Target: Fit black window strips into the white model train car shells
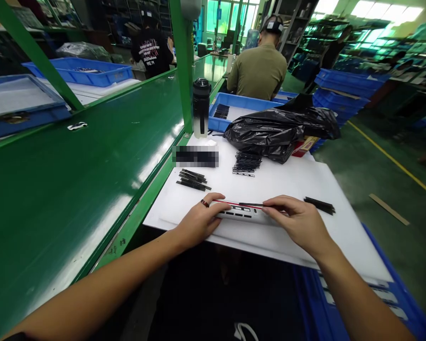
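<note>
A white toy train or bus body (237,215) with dark window openings and a red stripe lies lengthwise over the white foam sheet. My left hand (199,221) is closed on its left end, the thumb on the near side and a ringed finger on the far side. Between thumb and fingertips, my right hand (300,221) pinches a thin black strip (250,204) along the body's upper edge. The right fingertips are also close to the body's right end; whether they touch it, I cannot tell. Black strips (193,180) lie beyond my left hand, and another bundle of black strips (319,205) beyond my right.
Black window-frame pieces (246,163) are piled farther back on the foam sheet (284,182). A bottle (200,109), a blue tray (218,124) and a black plastic bag (266,130) stand behind. A green conveyor (102,156) runs along the left. Other people sit ahead.
</note>
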The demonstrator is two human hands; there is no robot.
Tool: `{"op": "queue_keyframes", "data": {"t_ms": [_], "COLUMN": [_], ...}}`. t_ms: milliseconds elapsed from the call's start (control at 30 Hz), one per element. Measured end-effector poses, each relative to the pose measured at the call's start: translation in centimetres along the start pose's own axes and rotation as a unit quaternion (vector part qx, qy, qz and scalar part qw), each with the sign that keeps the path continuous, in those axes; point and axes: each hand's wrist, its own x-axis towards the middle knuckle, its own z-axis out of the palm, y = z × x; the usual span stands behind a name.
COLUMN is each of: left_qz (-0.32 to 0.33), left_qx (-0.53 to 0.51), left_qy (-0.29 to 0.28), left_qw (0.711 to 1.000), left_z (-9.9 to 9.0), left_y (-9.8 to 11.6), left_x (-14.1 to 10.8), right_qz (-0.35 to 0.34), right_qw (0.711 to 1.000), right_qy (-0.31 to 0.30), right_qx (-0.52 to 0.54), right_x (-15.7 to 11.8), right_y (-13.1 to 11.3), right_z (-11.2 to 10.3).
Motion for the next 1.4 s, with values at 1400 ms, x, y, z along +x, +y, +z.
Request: {"op": "queue_keyframes", "data": {"t_ms": [1400], "left_qz": [-0.082], "left_qx": [-0.084], "left_qy": [-0.062], "left_qw": [0.991], "left_z": [-1.2], "left_y": [1.0], "left_x": [1.3], "right_qz": [-0.052], "right_qw": [0.990], "right_qy": [-0.087], "right_qx": [-0.097], "right_x": [-1.3], "right_y": [-3.9], "right_z": [4.1]}}
